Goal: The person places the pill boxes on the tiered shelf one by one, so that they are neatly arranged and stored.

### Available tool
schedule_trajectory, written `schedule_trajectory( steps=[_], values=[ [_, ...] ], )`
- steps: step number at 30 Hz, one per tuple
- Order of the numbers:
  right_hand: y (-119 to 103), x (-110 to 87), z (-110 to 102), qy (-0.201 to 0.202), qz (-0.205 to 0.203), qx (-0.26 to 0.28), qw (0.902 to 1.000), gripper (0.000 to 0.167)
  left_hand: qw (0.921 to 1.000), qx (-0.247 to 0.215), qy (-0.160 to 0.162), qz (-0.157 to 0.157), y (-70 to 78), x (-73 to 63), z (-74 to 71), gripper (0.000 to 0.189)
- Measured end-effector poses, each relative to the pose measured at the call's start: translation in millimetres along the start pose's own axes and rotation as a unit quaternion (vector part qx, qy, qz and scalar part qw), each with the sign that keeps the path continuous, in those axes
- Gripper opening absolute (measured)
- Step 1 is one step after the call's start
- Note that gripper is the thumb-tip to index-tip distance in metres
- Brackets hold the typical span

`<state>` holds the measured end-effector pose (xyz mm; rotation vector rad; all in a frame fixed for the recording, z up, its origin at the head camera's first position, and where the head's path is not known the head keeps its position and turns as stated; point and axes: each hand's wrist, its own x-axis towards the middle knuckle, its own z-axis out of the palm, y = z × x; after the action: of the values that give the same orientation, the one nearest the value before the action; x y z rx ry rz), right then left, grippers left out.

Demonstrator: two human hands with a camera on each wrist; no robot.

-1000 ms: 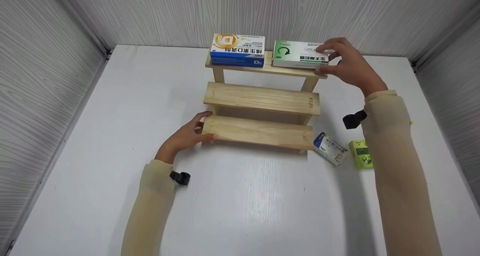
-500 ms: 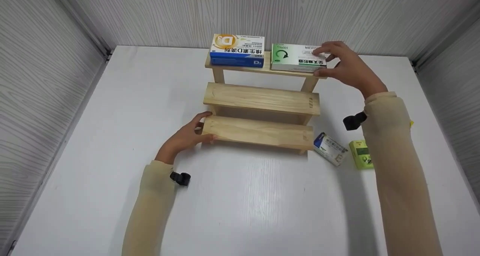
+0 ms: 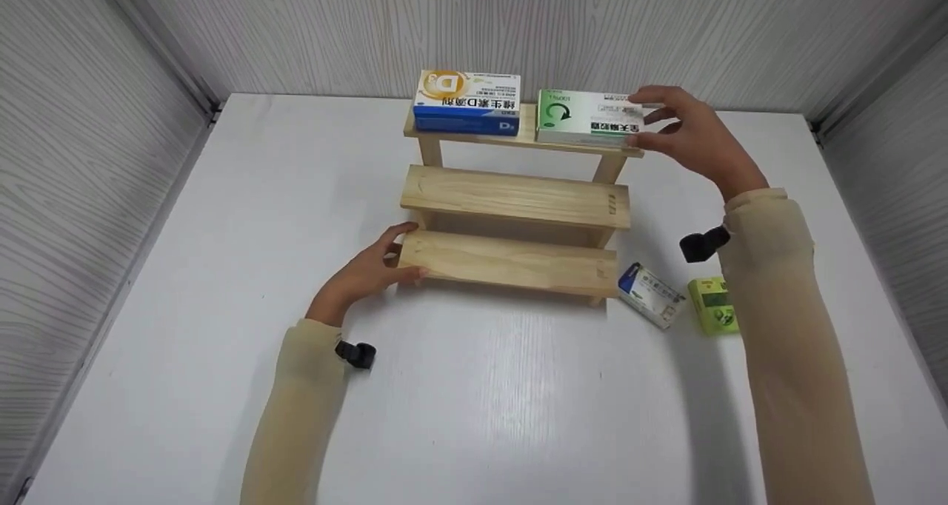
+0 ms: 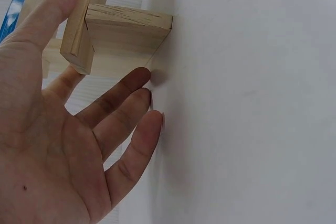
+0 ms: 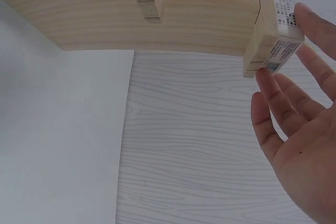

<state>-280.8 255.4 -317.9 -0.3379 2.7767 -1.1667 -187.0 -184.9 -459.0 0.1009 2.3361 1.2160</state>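
Note:
A wooden three-step rack (image 3: 511, 198) stands on the white table. My left hand (image 3: 363, 269) grips the left end of its lowest step; in the left wrist view the thumb lies along the step's edge and the other fingers spread beneath. On the top step, to the right, lies a green-and-white medicine box (image 3: 585, 116). My right hand (image 3: 696, 131) holds this box by its right end, thumb at the front corner and index finger at the back corner. A blue-and-white vitamin D box (image 3: 466, 101) lies on the same step, to the left.
A small blue-and-white medicine box (image 3: 653, 295) lies on the table by the rack's lower right corner. Beside it is a green box (image 3: 713, 305), partly hidden by the right sleeve. A wood-grain wall (image 3: 518, 24) rises behind the rack.
The green-and-white box has slid slightly toward the front of the top step. My right fingers have drawn back a little toward its right end. My left hand has stayed put.

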Motion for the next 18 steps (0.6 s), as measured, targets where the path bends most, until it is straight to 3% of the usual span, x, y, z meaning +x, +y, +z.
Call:
schedule_trajectory(
  steps=[6,12,18],
  values=[
    [8,-6.6,-11,0.022,-0.009,0.006,0.9997,0.059,0.9999,-0.013,-0.008,0.002,2.5,-1.5,0.2,0.087],
    [31,-22.9,-30,0.041,0.032,0.006,0.9986,0.060,0.9996,-0.026,-0.009,0.008,-4.7,1.8,0.2,0.087],
    [59,-42.5,-50,0.059,0.060,0.019,0.9963,0.063,0.9996,-0.024,-0.011,0.008,-2.0,1.0,-0.3,0.087]
  ],
)
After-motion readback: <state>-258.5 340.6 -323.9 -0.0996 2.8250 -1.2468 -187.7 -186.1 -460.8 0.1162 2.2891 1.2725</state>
